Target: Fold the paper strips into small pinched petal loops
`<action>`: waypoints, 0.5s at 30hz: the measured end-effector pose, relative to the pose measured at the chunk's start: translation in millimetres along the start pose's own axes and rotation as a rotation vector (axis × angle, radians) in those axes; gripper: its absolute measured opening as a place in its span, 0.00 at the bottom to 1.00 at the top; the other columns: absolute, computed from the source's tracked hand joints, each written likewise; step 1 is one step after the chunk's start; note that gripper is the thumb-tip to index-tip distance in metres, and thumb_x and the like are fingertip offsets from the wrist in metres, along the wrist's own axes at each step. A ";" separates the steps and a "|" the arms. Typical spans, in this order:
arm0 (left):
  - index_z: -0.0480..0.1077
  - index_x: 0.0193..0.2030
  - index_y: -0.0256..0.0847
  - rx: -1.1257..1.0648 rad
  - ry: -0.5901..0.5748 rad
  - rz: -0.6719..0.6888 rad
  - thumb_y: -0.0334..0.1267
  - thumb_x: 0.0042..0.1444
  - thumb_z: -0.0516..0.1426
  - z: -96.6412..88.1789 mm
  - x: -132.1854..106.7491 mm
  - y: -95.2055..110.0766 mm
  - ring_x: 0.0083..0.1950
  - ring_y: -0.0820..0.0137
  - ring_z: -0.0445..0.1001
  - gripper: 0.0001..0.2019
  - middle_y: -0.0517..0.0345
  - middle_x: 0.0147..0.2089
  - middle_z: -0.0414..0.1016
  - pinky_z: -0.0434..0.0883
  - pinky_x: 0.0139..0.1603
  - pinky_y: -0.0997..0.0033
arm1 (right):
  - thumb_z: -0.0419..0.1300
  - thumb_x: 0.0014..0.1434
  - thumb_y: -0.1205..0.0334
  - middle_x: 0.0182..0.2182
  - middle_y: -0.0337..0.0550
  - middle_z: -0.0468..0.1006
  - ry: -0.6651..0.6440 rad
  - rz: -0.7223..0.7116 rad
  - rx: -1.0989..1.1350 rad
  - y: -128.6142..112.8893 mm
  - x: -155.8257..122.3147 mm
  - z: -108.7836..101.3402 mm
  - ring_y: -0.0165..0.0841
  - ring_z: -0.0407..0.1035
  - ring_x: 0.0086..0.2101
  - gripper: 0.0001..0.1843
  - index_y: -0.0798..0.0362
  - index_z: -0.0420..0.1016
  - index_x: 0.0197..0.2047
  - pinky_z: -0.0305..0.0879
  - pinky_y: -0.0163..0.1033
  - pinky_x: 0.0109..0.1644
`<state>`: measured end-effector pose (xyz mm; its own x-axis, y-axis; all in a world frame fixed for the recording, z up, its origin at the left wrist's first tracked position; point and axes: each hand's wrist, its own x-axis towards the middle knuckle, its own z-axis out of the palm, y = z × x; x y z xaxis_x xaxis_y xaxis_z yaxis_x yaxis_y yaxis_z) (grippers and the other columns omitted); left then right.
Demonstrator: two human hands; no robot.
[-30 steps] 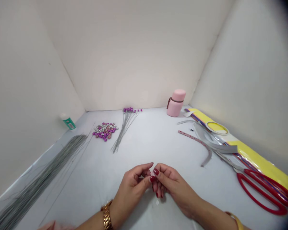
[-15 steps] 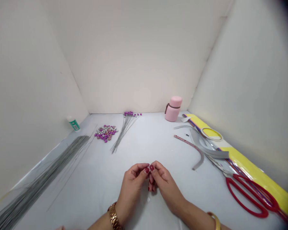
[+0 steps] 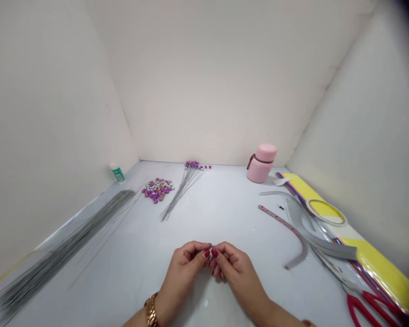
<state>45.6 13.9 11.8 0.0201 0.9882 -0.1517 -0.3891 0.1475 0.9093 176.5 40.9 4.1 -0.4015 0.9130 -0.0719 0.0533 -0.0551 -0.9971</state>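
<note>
My left hand (image 3: 184,268) and my right hand (image 3: 236,272) meet fingertip to fingertip over the front middle of the table. Both are closed in a pinch, thumbs side by side. Between the thumb tips a tiny pale, shiny bit (image 3: 210,255) shows; most of it is hidden and its kind cannot be made out. Just below the hands lies a small whitish scrap (image 3: 206,303). Farther off, a heap of purple and silver beads (image 3: 157,189) sits left of a bunch of thin wires (image 3: 179,195) tipped with purple beads.
Along the left lies a thick bundle of grey wires (image 3: 85,231), with a green and white glue stick (image 3: 117,173) behind it. A pink flask (image 3: 261,164) stands at the back. Curved strips (image 3: 289,227), a tape roll (image 3: 327,212), red-handled scissors (image 3: 364,304) and yellow sheets (image 3: 378,259) fill the right.
The view has swung a little to the left, so the table's things appear shifted right. My hands stay pinched together, with slight finger movement.
</note>
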 end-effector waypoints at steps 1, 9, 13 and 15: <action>0.73 0.30 0.33 -0.004 -0.027 0.006 0.35 0.51 0.58 -0.8 1.3 -1.2 0.27 0.69 0.70 0.06 0.55 0.24 0.72 0.65 0.32 0.67 | 0.54 0.57 0.53 0.20 0.36 0.69 -0.009 0.037 0.057 2.2 0.9 0.5 0.27 0.62 0.20 0.14 0.55 0.68 0.29 0.56 0.31 0.24; 0.72 0.35 0.34 0.015 -0.032 -0.009 0.35 0.51 0.58 -1.1 5.4 -2.2 0.25 0.69 0.71 0.07 0.55 0.24 0.73 0.65 0.32 0.67 | 0.56 0.54 0.50 0.19 0.36 0.69 -0.049 0.156 0.279 3.8 7.0 -3.4 0.24 0.61 0.18 0.17 0.56 0.66 0.26 0.53 0.29 0.22; 0.71 0.32 0.33 0.054 0.044 -0.012 0.36 0.51 0.58 -1.5 5.5 -4.7 0.23 0.70 0.69 0.07 0.55 0.22 0.72 0.65 0.29 0.68 | 0.55 0.56 0.50 0.21 0.38 0.71 -0.053 0.120 0.219 5.2 5.2 -1.2 0.25 0.62 0.19 0.17 0.57 0.68 0.29 0.54 0.30 0.22; 0.71 0.32 0.34 0.054 0.058 -0.005 0.37 0.52 0.57 -2.8 5.0 -6.7 0.24 0.70 0.69 0.07 0.56 0.22 0.72 0.65 0.29 0.68 | 0.54 0.57 0.51 0.21 0.38 0.70 -0.055 0.076 0.147 6.1 3.4 0.6 0.25 0.62 0.19 0.16 0.57 0.69 0.31 0.56 0.30 0.23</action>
<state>45.7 17.7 3.9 -0.0317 0.9837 -0.1772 -0.3393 0.1562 0.9276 175.0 43.4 -2.2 -0.4514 0.8805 -0.1447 -0.0468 -0.1853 -0.9816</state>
